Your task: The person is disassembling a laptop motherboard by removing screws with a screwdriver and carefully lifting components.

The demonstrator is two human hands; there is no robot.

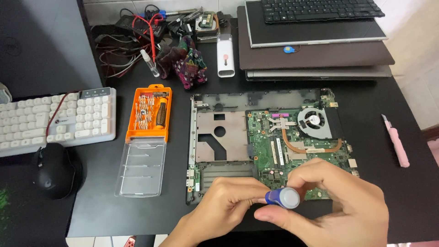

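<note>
An opened laptop base point(219, 137) lies on the black desk, its green motherboard point(292, 146) exposed with a copper heat pipe and a round fan point(315, 122). Over the board's near edge, my right hand point(338, 206) grips the blue and grey handle of a screwdriver point(282, 198), seen end-on. My left hand point(224, 206) sits right beside it, fingers curled against the tool's lower part. The tip is hidden under both hands.
An orange bit set point(149, 112) with its clear lid open lies left of the laptop. A white keyboard point(55, 121) and black mouse point(52, 171) are further left. Stacked laptop parts point(315, 45), a white bottle point(226, 57), cables and a pink craft knife point(397, 142) surround it.
</note>
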